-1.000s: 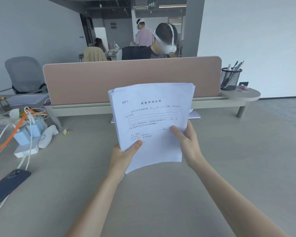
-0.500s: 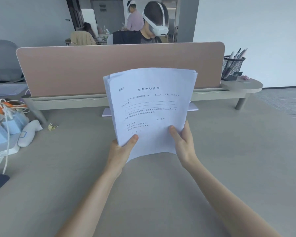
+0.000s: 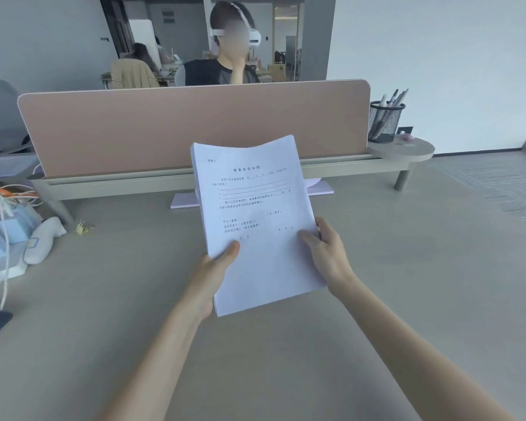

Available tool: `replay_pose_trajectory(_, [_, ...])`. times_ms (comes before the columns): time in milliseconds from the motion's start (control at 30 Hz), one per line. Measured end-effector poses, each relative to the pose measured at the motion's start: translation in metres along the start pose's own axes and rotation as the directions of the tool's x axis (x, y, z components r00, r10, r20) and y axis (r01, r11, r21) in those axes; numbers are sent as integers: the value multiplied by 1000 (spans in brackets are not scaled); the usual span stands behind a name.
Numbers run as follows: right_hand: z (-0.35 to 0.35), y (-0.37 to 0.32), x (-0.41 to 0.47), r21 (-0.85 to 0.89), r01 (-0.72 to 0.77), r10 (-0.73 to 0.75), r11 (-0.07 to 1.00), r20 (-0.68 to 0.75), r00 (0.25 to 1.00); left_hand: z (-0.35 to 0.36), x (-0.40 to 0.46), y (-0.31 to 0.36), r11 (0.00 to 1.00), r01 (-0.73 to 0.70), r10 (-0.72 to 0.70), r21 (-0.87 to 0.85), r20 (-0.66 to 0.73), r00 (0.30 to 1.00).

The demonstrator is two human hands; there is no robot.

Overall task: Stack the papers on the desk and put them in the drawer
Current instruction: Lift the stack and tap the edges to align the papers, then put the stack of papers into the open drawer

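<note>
Gripping printed paper stack | left hand, right hand | top edge curled

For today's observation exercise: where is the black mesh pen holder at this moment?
In the head view, the black mesh pen holder stands at the far right, on the round shelf just past the right end of the pink divider panel.

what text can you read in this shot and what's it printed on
"变更劳动合同": heading on the top sheet of the papers, only just legible.
Small mark at that sheet's top left corner: too blurred to read.
Body lines and signature block on that sheet: Chinese print, too small to read.
Label on the white device at left: no legible text.
Nothing readable on the pen cup or the divider.
</note>
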State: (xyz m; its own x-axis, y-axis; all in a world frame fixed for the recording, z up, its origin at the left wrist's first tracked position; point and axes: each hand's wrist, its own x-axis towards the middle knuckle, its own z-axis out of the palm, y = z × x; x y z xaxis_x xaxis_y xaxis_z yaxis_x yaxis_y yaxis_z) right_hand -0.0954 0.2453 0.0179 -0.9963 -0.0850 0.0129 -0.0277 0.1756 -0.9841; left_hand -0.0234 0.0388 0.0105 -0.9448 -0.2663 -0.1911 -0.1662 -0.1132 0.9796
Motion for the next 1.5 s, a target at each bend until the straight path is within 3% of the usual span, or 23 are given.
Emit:
replay_pose_trajectory(633, [-151,23,-205,-47,-124,120,991,-85,989,102,-186,-51,995,97,-96,-8,103,990])
replay_pose_trajectory(800, [-200,37,-258,2,-169,167,986,-168,971,144,-230,-68,989,146,-146,12,160,976])
replay_pose_trajectory(1167, [-279,79,-341,114,-257,278,960,-249,928,213,-309,-95,988,134,-112,-83,225,968])
replay_pose_trajectory(1500, [-364,119,-397,137,-324,351,936,-296,888,279,-353,-120,990,139,-138,11,232,963])
